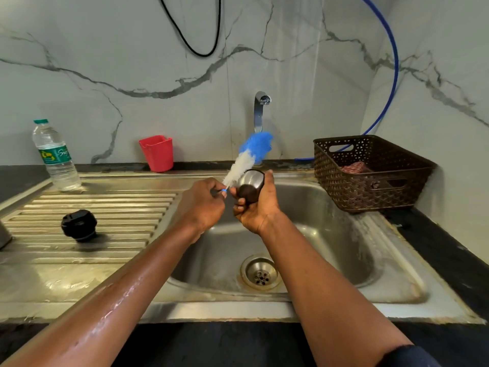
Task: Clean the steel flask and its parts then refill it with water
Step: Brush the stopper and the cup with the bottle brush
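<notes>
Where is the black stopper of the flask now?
The black stopper stands on the ribbed drainboard left of the sink basin, nearer the camera than the water bottle; neither hand touches it.

A steel object (4, 235) is cut off at left edge.

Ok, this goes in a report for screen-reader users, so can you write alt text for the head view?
Over a steel sink, the right hand holds a steel cup while the left hand holds a blue-and-white brush beside its rim. A black cap sits on the drainboard, with a water bottle, red cup and brown basket behind.
</notes>
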